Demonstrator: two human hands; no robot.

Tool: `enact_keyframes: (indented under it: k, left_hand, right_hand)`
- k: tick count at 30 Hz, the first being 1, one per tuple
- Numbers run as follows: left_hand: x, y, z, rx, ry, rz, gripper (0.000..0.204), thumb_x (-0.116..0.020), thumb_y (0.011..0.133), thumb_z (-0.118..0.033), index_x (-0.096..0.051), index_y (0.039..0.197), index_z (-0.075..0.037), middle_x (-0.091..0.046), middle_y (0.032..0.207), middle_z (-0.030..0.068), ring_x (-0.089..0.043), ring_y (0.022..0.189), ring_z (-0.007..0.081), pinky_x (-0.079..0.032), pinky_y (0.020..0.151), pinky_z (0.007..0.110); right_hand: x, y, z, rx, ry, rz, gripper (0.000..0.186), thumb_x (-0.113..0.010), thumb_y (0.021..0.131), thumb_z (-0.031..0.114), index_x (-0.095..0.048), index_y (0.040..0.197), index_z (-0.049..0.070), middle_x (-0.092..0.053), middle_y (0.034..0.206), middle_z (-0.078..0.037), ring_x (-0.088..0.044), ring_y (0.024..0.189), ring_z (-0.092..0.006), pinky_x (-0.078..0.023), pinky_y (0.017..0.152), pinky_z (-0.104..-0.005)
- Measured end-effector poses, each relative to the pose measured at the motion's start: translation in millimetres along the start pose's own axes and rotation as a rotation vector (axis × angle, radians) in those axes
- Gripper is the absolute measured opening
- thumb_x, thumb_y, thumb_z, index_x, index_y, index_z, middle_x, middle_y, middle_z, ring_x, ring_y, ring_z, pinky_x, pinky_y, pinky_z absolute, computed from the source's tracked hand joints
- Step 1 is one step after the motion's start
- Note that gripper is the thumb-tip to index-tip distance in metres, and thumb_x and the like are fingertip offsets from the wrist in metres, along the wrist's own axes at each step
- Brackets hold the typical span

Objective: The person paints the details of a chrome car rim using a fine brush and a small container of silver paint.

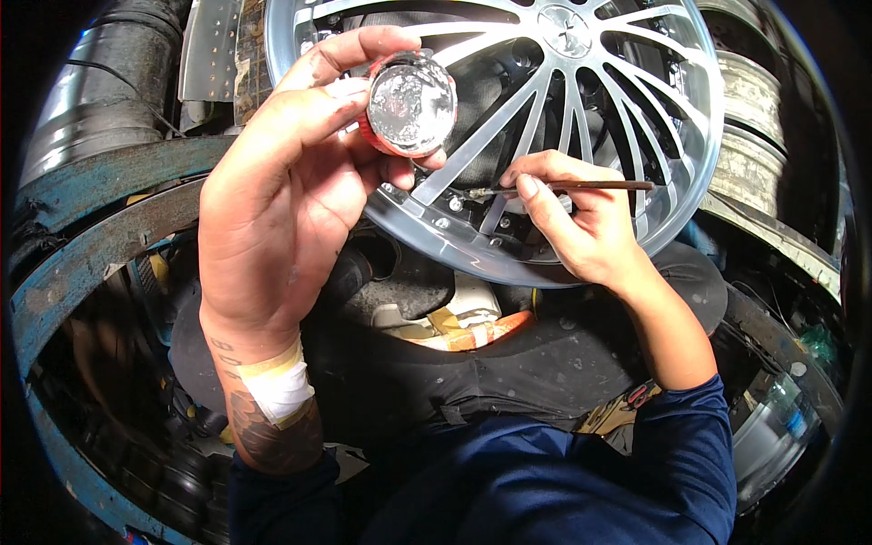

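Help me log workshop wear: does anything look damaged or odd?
Yes: the blue-painted metal bar at the left looks worn, its coating patchy. The left hand, holding a round red-rimmed container, looks smudged around the thumb.

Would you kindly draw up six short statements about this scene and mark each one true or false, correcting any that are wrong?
1. The right hand holds a thin brush. True.
2. The left hand is empty. False: it holds a small round container.
3. The wheel has many spokes running out from its hub. True.
4. The brush tip is dipped in the container. False: it is apart from the container, at the wheel's spokes.
5. A white wrap goes around the left wrist. True.
6. The sleeves are bright yellow. False: they are dark blue.
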State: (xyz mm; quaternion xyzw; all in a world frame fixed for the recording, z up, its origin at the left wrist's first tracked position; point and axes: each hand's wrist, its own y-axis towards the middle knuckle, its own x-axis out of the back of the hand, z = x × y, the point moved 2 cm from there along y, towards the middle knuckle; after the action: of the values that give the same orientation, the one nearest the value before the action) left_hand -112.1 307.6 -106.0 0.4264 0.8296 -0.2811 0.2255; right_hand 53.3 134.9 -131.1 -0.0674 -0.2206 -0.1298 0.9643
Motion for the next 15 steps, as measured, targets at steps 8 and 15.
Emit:
enact_keyframes:
  k: [8,15]
  left_hand:
    - [0.8,0.5,-0.1,-0.005,-0.008,-0.002,0.052,-0.046,0.094,-0.026,-0.041,0.136,0.006,-0.057,0.125,0.0290,-0.062,0.089,0.0283,-0.045,0.076,0.031]
    - [0.3,1.1,0.0,0.001,-0.005,-0.001,0.052,-0.046,0.094,-0.025,-0.041,0.136,0.007,-0.057,0.124,0.0291,-0.062,0.089,0.0280,-0.046,0.077,0.031]
  right_hand:
    - [-1.1,0.8,-0.6,0.007,0.005,0.039,0.013,-0.060,0.093,0.008,-0.067,0.094,-0.004,-0.066,0.076,-0.009,-0.061,0.065,-0.0131,-0.050,0.061,-0.0271]
    - [-6.0,0.6,-1.7,0.029,0.017,0.004,0.012,-0.061,0.092,0.007,-0.067,0.094,-0.003,-0.066,0.078,-0.010,-0.061,0.066,-0.0134,-0.050,0.061,-0.0269]
